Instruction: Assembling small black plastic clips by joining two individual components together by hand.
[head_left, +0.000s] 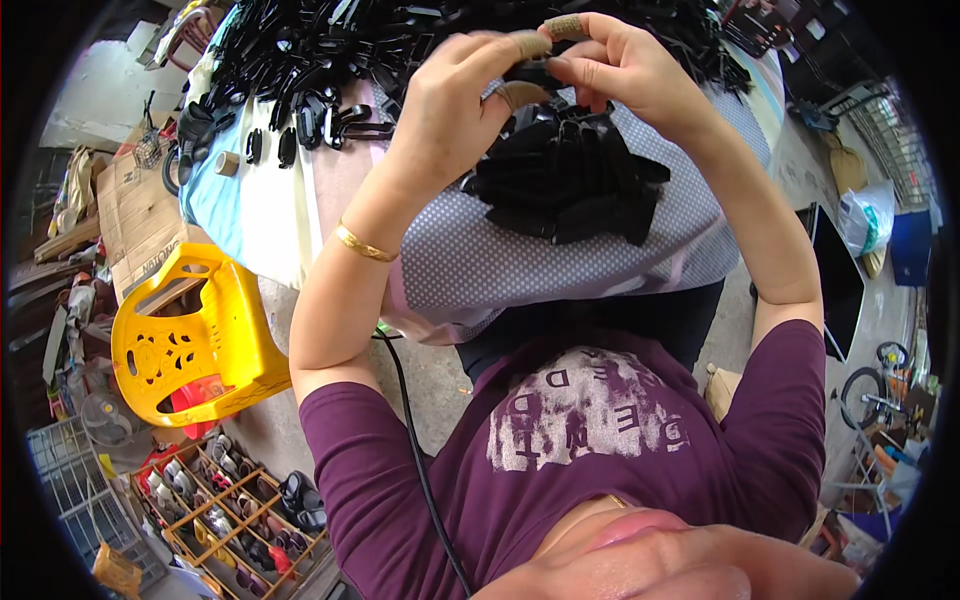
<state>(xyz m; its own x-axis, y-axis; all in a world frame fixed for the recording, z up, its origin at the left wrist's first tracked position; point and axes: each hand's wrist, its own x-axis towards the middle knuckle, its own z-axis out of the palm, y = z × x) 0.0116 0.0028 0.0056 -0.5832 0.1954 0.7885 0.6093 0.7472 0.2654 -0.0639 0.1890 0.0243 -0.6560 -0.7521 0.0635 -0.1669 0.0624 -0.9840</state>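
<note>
Both of my hands are raised over a cloth-covered table (560, 250). My left hand (455, 105) and my right hand (610, 65) pinch one small black plastic piece (530, 74) between their fingertips. Tan tape wraps several fingertips. A gold bangle circles my left wrist. Just below the hands lies a heap of black plastic clips (570, 180) on the dotted grey cloth. A much larger pile of similar black pieces (330, 50) covers the far part of the table.
A yellow plastic chair (190, 340) stands at the left, with flattened cardboard (135, 215) behind it. A wooden shoe rack (235, 520) sits at lower left. A black cable (415, 450) runs down my front. A bicycle (880, 380) and bags stand at the right.
</note>
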